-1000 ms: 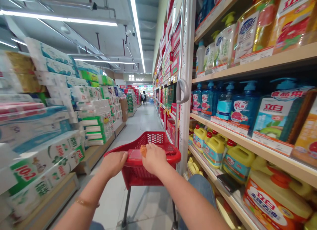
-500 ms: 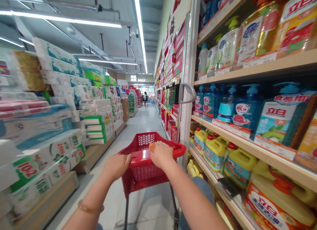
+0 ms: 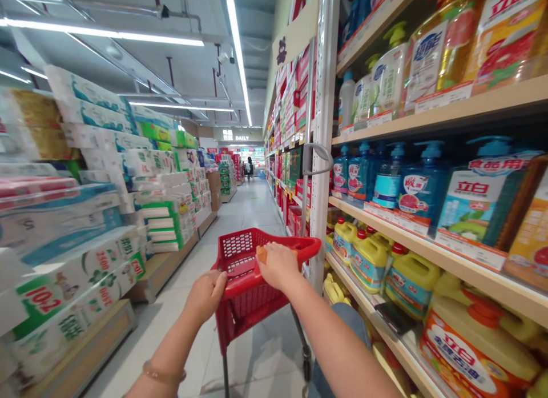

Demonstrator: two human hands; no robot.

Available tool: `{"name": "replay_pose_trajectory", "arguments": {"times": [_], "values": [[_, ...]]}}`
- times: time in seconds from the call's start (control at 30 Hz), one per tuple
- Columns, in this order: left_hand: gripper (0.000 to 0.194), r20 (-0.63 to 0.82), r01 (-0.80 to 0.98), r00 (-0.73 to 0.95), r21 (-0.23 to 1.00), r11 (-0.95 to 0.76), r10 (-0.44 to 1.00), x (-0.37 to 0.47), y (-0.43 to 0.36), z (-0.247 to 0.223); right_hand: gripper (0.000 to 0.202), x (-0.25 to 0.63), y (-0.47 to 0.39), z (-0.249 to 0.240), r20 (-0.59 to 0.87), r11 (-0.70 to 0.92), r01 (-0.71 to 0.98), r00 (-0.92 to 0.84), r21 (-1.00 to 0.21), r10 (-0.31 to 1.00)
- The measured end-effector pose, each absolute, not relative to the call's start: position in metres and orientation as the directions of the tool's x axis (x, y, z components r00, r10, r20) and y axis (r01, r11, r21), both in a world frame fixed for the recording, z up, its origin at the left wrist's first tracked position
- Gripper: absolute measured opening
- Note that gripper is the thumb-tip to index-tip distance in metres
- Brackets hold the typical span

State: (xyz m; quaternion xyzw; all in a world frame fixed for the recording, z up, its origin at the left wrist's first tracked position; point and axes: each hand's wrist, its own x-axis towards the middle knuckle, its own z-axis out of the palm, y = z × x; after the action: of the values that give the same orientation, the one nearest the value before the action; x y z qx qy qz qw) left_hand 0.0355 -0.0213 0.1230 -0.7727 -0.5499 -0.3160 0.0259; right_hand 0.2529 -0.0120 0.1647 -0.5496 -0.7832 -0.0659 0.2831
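Observation:
A red shopping cart [image 3: 252, 315] stands in the aisle ahead of me, its basket turned slightly to the left. My left hand [image 3: 208, 295] is closed on the left end of the cart's red handle, with a bracelet on that wrist. My right hand [image 3: 278, 265] wraps round the handle's middle, over an orange part. The palms and most fingertips are hidden behind the backs of the hands. The visible part of the basket shows no goods.
Shelves of dish soap bottles [image 3: 415, 192] and yellow jugs [image 3: 413, 284] rise close on the right. Stacked tissue packs [image 3: 81, 284] line the left side on a low platform [image 3: 85, 352]. A grey hoop [image 3: 317, 159] juts from the shelf post. A person [image 3: 249, 167] is far down the aisle.
The cart has turned a little, and more of its basket interior shows. Both hands stay on the handle; the left has moved slightly up in view. The surroundings have shifted slightly left.

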Motion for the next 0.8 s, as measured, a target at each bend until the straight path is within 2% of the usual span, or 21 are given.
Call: {"name": "replay_pose_trajectory", "arguments": {"times": [0.1,0.17,0.3,0.37,0.47,0.6,0.7,0.8], "values": [[0.050,0.593,0.863,0.155,0.308,-0.401,0.790,0.052,-0.023,0.114,0.041,0.241,-0.022,0.157,0.547,0.557,0.816,-0.399,-0.155,0.736],[0.050,0.628,0.856,0.162,0.295,-0.426,0.761,0.060,-0.026,0.112,0.042,0.243,-0.025,0.155,0.553,0.601,0.786,-0.439,-0.145,0.708],[0.054,0.613,0.795,0.261,0.302,-0.526,0.746,0.066,-0.031,0.112,0.043,0.266,-0.016,0.157,0.535,0.477,0.848,-0.299,-0.231,0.790],[0.056,0.566,0.687,0.339,0.396,-0.609,0.751,0.064,-0.026,0.112,0.043,0.273,-0.013,0.157,0.538,0.431,0.865,-0.243,-0.255,0.807],[0.057,0.522,0.547,0.387,0.534,-0.645,0.761,0.059,-0.012,0.108,0.041,0.267,-0.020,0.152,0.575,0.500,0.833,-0.295,-0.236,0.763],[0.060,0.498,0.591,0.313,0.564,-0.577,0.809,0.056,0.002,0.104,0.037,0.255,-0.033,0.147,0.577,0.633,0.747,-0.429,-0.206,0.695],[0.063,0.466,0.620,0.302,0.567,-0.543,0.832,0.063,0.001,0.100,0.037,0.262,-0.030,0.151,0.549,0.574,0.789,-0.388,-0.217,0.741],[0.060,0.490,0.668,0.278,0.519,-0.533,0.826,0.076,-0.001,0.094,0.038,0.272,-0.026,0.155,0.537,0.478,0.850,-0.304,-0.220,0.787]]}}
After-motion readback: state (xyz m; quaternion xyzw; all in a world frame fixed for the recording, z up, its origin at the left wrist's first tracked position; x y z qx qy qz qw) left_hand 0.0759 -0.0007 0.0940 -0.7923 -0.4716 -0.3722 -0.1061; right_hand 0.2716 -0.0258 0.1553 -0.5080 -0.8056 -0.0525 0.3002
